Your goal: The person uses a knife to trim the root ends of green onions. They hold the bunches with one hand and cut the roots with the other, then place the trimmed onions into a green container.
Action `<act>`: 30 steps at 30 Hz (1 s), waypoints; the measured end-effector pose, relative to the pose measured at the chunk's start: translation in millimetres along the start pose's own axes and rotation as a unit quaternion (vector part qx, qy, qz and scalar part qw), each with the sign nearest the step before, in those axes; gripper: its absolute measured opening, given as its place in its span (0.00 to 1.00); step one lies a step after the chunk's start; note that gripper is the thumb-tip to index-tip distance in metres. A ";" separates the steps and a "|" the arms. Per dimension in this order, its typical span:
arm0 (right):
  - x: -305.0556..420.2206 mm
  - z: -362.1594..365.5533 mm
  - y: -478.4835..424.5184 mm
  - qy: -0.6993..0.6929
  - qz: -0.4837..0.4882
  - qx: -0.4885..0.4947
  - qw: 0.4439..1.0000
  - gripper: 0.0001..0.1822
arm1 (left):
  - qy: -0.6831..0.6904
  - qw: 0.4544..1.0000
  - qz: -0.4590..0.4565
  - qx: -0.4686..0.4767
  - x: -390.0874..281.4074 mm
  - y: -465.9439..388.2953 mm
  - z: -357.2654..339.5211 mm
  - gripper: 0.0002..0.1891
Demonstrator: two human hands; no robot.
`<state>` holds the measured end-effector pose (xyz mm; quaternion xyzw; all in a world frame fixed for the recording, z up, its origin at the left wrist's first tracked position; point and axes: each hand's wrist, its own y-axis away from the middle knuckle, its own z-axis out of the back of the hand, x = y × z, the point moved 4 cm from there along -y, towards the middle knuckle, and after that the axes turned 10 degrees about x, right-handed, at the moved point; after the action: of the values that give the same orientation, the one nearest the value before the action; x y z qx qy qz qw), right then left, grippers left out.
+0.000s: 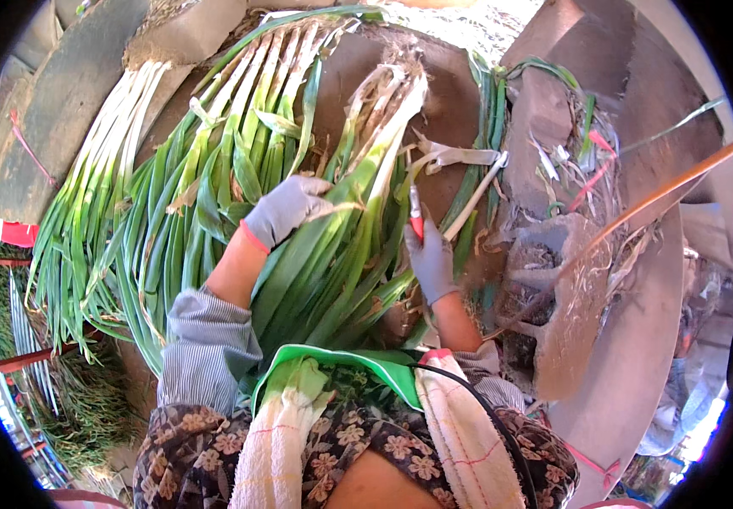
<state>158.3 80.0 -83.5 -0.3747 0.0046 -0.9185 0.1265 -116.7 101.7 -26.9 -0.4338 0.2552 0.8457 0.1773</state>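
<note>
Unpeeled green onions (341, 223) lie in a loose pile before me, roots pointing away. On their leaves rests my left hand (290, 207) in a grey glove, fingers bent around a leaf or stalk; its grip is partly hidden. My right hand (430, 254), gloved too, is closed around the red handle of a small knife (414, 207), its metal part pointing away beside the onions' stalks. More onions with brown outer skins (264, 95) lie beyond my left hand. Farther left are onions with clean white stalks (131, 121). A single white stalk (477, 197) lies right of the knife.
A concrete block (557, 305) with hollows stands at the right, with dry leaf scraps about it. Pink ties (585, 184) lie beyond it. An orange-brown strip (671, 191) slants across the right side. Leafy green bundles (80, 407) lie at the lower left.
</note>
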 end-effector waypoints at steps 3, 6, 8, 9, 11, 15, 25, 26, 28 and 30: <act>-13.0 20.1 11.1 -0.020 -0.113 0.064 0.991 0.27 | 0.067 0.998 0.002 -0.013 -15.8 -1.7 -12.3 0.17; 35.2 39.1 25.6 0.001 -0.063 0.079 0.995 0.28 | 0.039 0.999 0.022 -0.010 -32.8 -1.8 -23.3 0.18; 53.4 36.6 40.4 0.038 0.021 0.054 0.998 0.28 | 0.063 0.997 0.015 -0.040 2.8 -12.3 -34.0 0.18; 55.3 33.1 47.9 0.036 -0.006 0.083 0.996 0.28 | 0.025 0.998 -0.004 -0.049 12.9 -15.7 -40.2 0.18; 63.1 24.0 58.2 0.025 -0.049 0.141 0.989 0.29 | -0.062 0.995 -0.031 -0.077 30.1 -15.4 -49.4 0.18; 67.2 4.0 79.9 0.054 -0.037 0.157 0.985 0.26 | -0.083 0.993 0.038 -0.076 21.5 -7.2 -52.3 0.14; 74.3 -4.1 86.6 0.074 -0.064 0.157 0.983 0.25 | -0.356 0.932 -0.019 -0.060 27.3 -11.5 -57.7 0.13; 72.8 -6.1 86.4 0.083 -0.053 0.143 0.985 0.25 | -0.358 0.931 -0.018 -0.063 28.4 -12.8 -58.2 0.13; 68.8 -10.6 87.1 0.096 -0.041 0.119 0.987 0.25 | -0.361 0.930 -0.014 -0.068 30.1 -13.1 -58.6 0.13; 62.9 -8.2 92.1 0.104 -0.052 0.102 0.988 0.25 | -0.404 0.911 -0.034 -0.070 20.5 -10.4 -62.6 0.11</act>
<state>130.5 -24.7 -55.7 -0.2624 -0.0956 -0.9533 0.1152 -82.5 75.0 -77.6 -0.0748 0.0872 0.9578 0.2637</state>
